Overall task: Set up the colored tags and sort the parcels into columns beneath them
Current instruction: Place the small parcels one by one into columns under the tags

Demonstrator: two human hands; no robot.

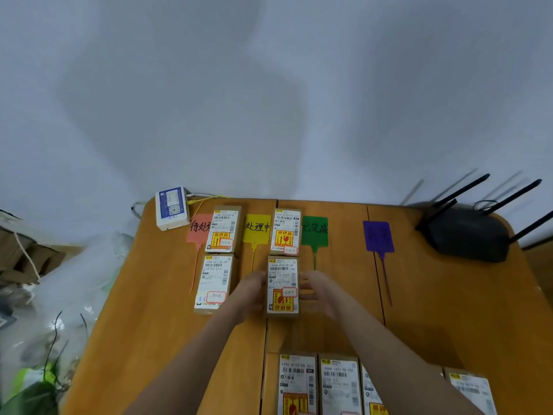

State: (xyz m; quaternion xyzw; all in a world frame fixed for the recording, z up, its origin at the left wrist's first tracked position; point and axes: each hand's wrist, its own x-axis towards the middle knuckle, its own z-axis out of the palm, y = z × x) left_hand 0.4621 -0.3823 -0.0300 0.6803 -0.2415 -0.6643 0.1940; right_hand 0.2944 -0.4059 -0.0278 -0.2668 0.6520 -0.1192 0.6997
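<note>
Along the far side of the wooden table (pixel 149 295) lie a red tag (pixel 199 232), a yellow tag (pixel 256 229), a green tag (pixel 314 230) and a purple tag (pixel 377 236). Two labelled parcels sit beside the red tag, one (pixel 223 230) above the other (pixel 214 283). A parcel (pixel 285 232) lies between the yellow and green tags. Below it is another parcel (pixel 282 286), flat on the table, with my left hand (pixel 253 290) on its left side and my right hand (pixel 314 290) on its right side. Several more parcels (pixel 338 384) wait at the near edge.
A white and blue box (pixel 172 208) with cables sits at the table's far left corner. A black router (pixel 466 232) with antennas stands at the far right. Plastic bags and cardboard lie on the floor to the left (pixel 59 295). A wall rises behind the table.
</note>
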